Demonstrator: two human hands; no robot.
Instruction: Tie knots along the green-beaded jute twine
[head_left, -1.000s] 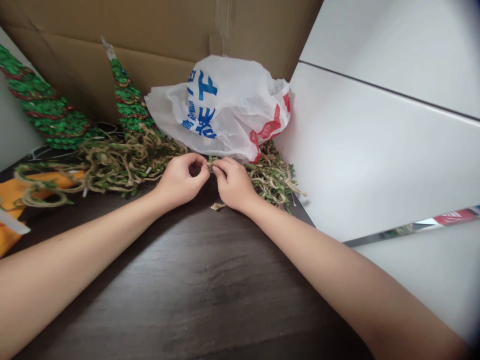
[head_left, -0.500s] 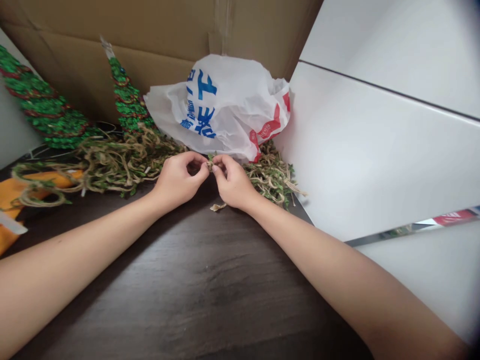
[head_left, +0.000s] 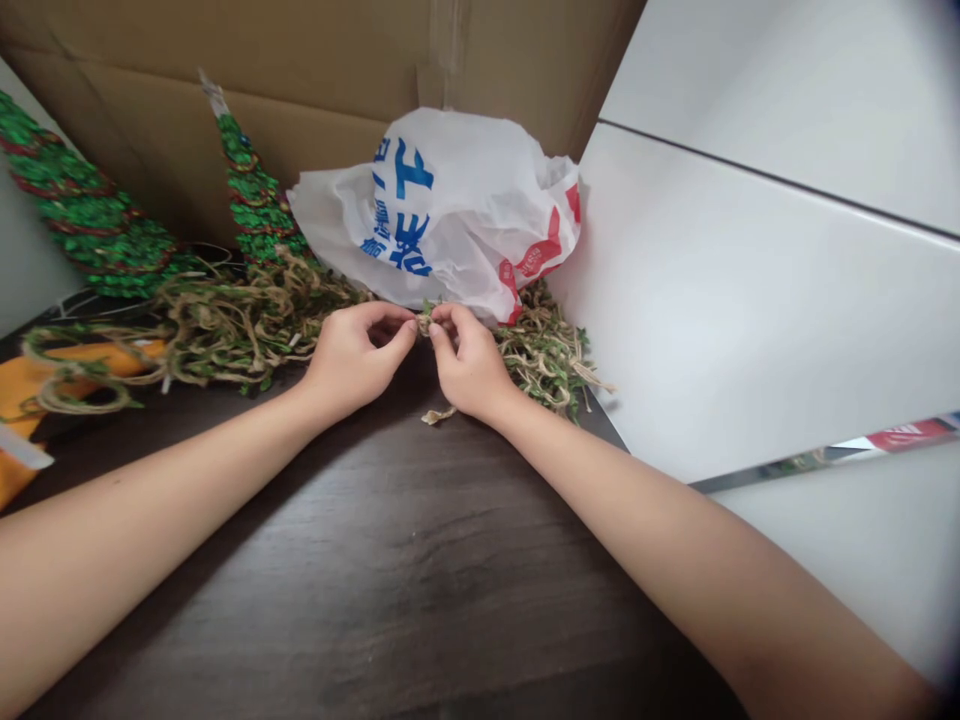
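My left hand (head_left: 354, 355) and my right hand (head_left: 469, 362) almost meet over the far part of the dark table. Both pinch, between thumb and fingers, a small bit of leafy twine (head_left: 424, 322), brown with green leaves. Most of that piece is hidden by the fingertips. To the left of my left hand lies a tangled heap of leafy twine (head_left: 240, 320). A second heap of the same twine (head_left: 544, 350) is beside my right hand, partly under a white plastic bag (head_left: 472, 210). A short loose twine end (head_left: 437, 415) rests below my right hand.
Two green tinsel Christmas trees (head_left: 97, 225) (head_left: 259, 205) stand at the back left before a cardboard box (head_left: 247, 60). Something orange (head_left: 97, 358) lies at the left edge of the dark wood table (head_left: 360, 570). White panels (head_left: 750, 300) border the right side.
My hands have shifted very slightly to the right, still pinching the small piece of leafy twine. The heaps, bag and trees look the same.
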